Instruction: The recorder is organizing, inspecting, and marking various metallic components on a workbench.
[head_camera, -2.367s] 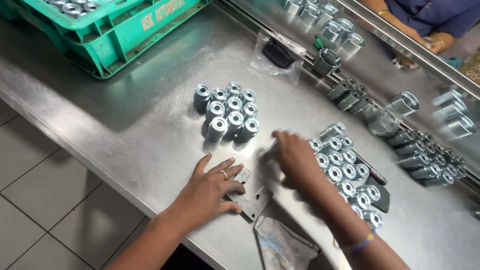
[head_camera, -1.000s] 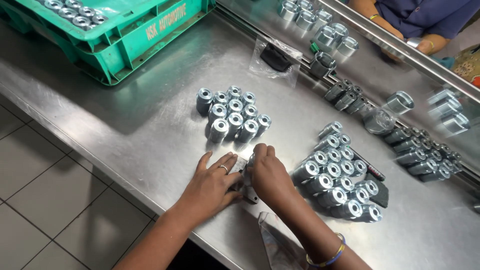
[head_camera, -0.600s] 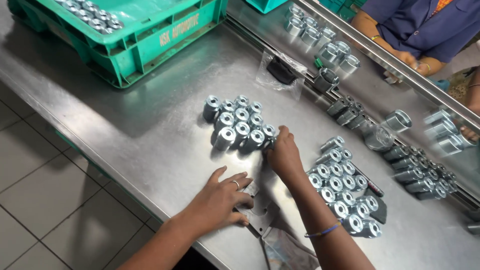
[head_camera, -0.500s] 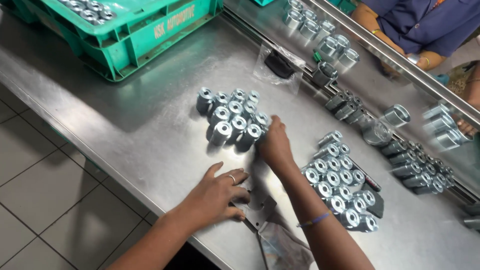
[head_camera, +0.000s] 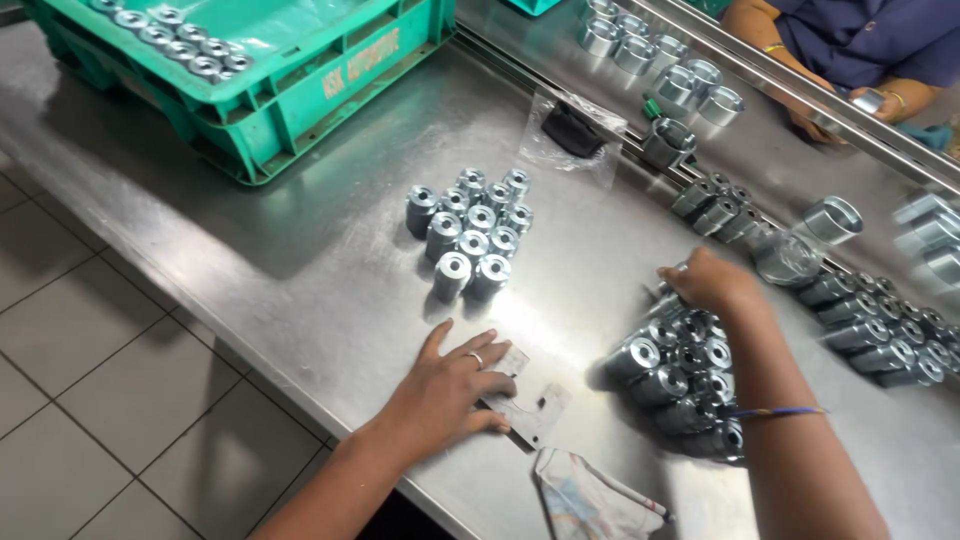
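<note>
While the left hand (head_camera: 450, 385) lies flat and spread on the steel table (head_camera: 250, 250), low in the frame's centre, its fingers rest on a small flat metal plate (head_camera: 530, 408) with holes in it. The right hand (head_camera: 705, 282), right of centre, curls at the top of a pile (head_camera: 680, 375) of short silver bushes lying on their sides; it seems to be touching or gripping one, but the fingers are hidden, so I cannot tell whether it holds anything.

Up and left of both hands, near the middle of the frame, a neat block (head_camera: 472, 232) of about a dozen bushes stands upright in rows. Judging from this, roughly a dozen are already sorted, and a similar or larger number in the pile remain.

A folded cloth (head_camera: 590, 505) lies at the bottom edge. A green crate (head_camera: 300, 85) holding more silver parts sits at upper left. Along the upper right, more metal pieces line a rail (head_camera: 830, 125), where another person's hands (head_camera: 850, 105) are at work.
</note>
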